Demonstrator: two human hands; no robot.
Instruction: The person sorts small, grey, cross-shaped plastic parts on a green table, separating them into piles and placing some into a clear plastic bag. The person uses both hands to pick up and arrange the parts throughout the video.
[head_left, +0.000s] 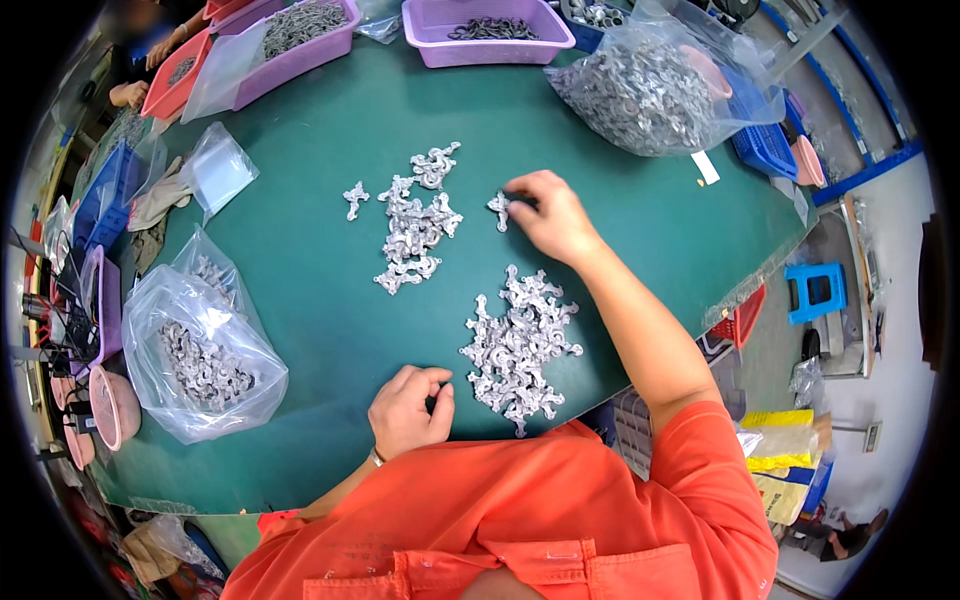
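My right hand (552, 216) reaches over the green table, thumb and fingertips closed on the edge of a small silver metal casting (499, 211) with branching arms. Close to my body, my left hand (410, 411) rests on the tabletop in a loose curl, with nothing visible in it. Between my arms lies a heap of like metal castings (520, 345). Farther off and to the left spreads a second pile of castings (415, 225), with one single casting (355, 200) lying apart beside it.
An open clear bag of castings (205, 350) sits at the left, a large full bag (645, 90) at the far right. Purple bins (490, 45) line the far edge. Clear plastic sheets (220, 172) lie far left. Another person's hand (130, 95) shows at the upper left.
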